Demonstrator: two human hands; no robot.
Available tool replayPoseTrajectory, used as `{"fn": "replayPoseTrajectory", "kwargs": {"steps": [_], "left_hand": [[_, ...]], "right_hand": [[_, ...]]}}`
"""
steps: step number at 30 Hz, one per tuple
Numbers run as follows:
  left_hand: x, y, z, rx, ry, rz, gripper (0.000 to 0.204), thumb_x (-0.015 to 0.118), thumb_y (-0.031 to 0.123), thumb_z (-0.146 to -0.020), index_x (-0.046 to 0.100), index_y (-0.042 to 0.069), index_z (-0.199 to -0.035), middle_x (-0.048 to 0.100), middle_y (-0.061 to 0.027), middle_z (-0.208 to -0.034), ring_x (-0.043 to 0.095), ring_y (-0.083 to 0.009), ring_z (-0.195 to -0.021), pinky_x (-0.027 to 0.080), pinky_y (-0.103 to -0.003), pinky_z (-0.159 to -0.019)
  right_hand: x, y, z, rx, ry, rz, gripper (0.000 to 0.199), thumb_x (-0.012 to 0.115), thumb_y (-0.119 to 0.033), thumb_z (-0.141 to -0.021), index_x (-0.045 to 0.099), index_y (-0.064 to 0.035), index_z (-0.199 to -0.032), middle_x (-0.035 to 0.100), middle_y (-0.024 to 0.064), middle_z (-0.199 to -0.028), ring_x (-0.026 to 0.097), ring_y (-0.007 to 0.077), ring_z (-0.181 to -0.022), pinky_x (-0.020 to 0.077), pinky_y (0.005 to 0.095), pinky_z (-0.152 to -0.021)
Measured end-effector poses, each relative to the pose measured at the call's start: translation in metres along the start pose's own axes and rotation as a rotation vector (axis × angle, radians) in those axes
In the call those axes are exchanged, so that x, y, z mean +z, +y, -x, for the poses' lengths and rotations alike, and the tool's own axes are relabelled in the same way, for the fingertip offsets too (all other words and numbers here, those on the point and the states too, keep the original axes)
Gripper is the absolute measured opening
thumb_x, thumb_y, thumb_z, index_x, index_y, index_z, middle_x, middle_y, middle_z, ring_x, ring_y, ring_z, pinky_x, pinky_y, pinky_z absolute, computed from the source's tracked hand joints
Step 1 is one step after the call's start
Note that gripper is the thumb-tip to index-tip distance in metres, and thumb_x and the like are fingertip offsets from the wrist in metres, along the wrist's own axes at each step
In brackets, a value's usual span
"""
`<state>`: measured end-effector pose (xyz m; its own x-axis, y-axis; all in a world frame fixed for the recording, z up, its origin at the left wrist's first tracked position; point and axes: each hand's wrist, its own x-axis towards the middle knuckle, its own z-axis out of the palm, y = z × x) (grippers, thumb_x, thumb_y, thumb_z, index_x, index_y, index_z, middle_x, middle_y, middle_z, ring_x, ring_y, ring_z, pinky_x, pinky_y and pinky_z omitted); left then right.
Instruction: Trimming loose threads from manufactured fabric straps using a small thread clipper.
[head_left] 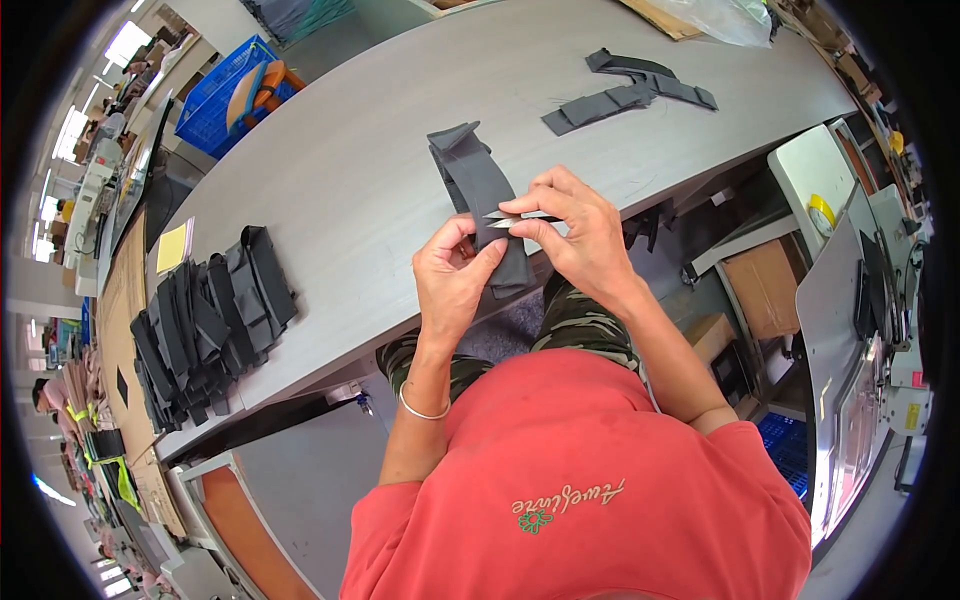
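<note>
A long dark grey fabric strap piece (478, 188) lies across the table edge and rises toward me. My left hand (453, 277) pinches its near end between thumb and fingers. My right hand (578, 235) holds small metal thread snips (512, 219), their pointed blades touching the strap just above my left thumb. Both hands are over the near edge of the grey table (350, 170).
A stack of similar dark straps (205, 325) lies on the table to my left, beside a yellow note pad (172, 247). A few more strap pieces (630, 90) lie far right. A blue crate (228, 95) stands beyond the table; a sewing machine station (860, 300) is to my right.
</note>
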<state>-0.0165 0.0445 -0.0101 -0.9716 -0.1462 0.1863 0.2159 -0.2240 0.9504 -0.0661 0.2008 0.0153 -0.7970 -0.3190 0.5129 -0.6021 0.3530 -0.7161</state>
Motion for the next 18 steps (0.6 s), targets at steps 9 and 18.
{"fn": "replayPoseTrajectory", "kwargs": {"steps": [9,18], "left_hand": [[-0.001,0.000,0.001,-0.080,-0.011,-0.025,0.016,0.066,-0.004,-0.083,0.065,-0.003,-0.098,0.063,0.0012,-0.083,0.055,-0.0015,-0.072,0.045,-0.017,-0.063],[-0.003,-0.001,0.000,-0.073,0.011,-0.020,0.015,0.067,-0.002,-0.082,0.065,-0.001,-0.097,0.063,0.0019,-0.083,0.053,-0.0018,-0.071,0.044,-0.018,-0.063]], "right_hand": [[0.004,0.001,-0.001,-0.111,0.046,0.056,0.014,0.072,-0.011,-0.073,0.070,-0.0117,-0.087,0.058,0.0020,-0.082,0.057,0.0222,-0.069,0.0427,0.0330,-0.063],[-0.006,0.010,-0.004,0.102,0.072,-0.357,0.017,0.071,-0.013,-0.079,0.068,-0.0092,-0.096,0.055,0.0004,-0.084,0.055,0.0120,-0.077,0.0424,0.0271,-0.068]]}}
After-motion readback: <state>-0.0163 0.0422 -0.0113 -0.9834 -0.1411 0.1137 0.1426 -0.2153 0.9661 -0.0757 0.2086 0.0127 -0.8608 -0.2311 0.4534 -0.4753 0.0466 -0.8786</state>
